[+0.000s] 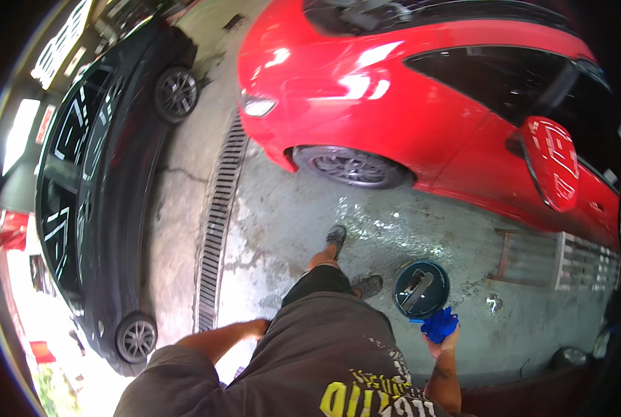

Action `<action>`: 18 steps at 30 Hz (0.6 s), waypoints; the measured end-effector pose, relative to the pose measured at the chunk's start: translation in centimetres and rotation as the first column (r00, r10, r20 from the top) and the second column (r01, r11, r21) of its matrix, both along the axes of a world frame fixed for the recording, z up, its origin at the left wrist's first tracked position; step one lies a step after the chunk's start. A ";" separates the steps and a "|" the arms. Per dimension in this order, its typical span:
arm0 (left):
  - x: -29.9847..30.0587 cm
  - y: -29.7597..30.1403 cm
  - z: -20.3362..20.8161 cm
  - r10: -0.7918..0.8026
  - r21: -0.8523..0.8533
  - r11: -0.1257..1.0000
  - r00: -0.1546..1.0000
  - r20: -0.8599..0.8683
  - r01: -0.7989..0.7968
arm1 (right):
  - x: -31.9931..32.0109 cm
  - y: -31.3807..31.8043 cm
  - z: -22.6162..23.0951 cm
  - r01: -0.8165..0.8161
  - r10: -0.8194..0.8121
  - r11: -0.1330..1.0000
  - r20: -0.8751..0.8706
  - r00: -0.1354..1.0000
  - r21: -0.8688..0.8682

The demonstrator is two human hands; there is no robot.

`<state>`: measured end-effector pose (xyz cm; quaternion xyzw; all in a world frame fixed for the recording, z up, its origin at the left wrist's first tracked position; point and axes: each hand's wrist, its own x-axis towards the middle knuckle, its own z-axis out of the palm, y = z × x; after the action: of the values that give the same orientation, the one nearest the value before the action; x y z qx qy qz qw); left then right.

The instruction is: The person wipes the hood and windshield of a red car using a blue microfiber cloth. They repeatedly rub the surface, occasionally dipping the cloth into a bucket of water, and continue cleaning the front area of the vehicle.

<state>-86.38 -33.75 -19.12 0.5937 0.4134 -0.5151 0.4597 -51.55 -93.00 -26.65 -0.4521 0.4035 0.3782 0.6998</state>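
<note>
Bunched blue cloth [441,324] is gripped in my right hand [448,342], just below and to the right of a dark teal bucket [438,297]. Inside the bucket lies a dark, flat, long object [416,290] whose kind I cannot make out. My left hand [258,329] is down by my hip, beside my dark shorts. Its fingers are mostly hidden by my shirt, so I cannot see whether they hold anything.
A red car [366,90] stands ahead and to the right. A black car [116,181] is on the left, past a floor drain grate [220,208]. A metal step platform [581,264] sits at right. The grey floor [366,215] looks wet.
</note>
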 end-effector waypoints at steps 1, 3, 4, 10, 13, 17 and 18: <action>-2.9 0.5 -2.1 0.062 -0.006 0.998 0.997 -0.049 -0.063 | 0.3 0.6 0.0 0.022 -0.022 1.000 0.003 1.000 -0.010; -6.7 1.7 -5.5 0.169 0.005 0.986 0.984 -0.048 -0.169 | 1.0 1.0 0.2 0.015 -0.017 0.999 0.041 0.999 0.031; -6.9 2.2 -6.2 0.218 0.010 0.976 0.976 -0.004 -0.218 | 1.1 0.9 0.2 0.048 -0.049 0.999 0.039 0.998 0.026; -3.5 4.2 -5.3 0.079 -0.003 0.997 0.997 0.002 -0.079 | -1.3 -0.7 -1.1 0.084 -0.085 0.996 0.025 0.996 0.030; -2.2 4.8 -5.2 0.157 0.024 0.987 0.984 0.082 -0.159 | -4.2 -2.4 -3.0 0.091 -0.091 0.993 -0.003 0.996 0.075; -1.5 4.9 -5.8 0.272 0.053 0.958 0.950 0.156 -0.283 | -6.6 -2.5 -3.8 0.162 -0.160 0.987 -0.098 0.982 0.009; -1.0 4.3 -5.3 0.282 0.049 0.951 0.923 0.263 -0.304 | -6.7 -2.6 -3.8 0.176 -0.176 0.984 -0.108 0.978 -0.008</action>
<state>-87.34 -29.45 -24.39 0.6056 0.4581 -0.3418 0.5537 -58.28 -95.56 -30.45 -0.3929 0.4789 0.3391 0.7080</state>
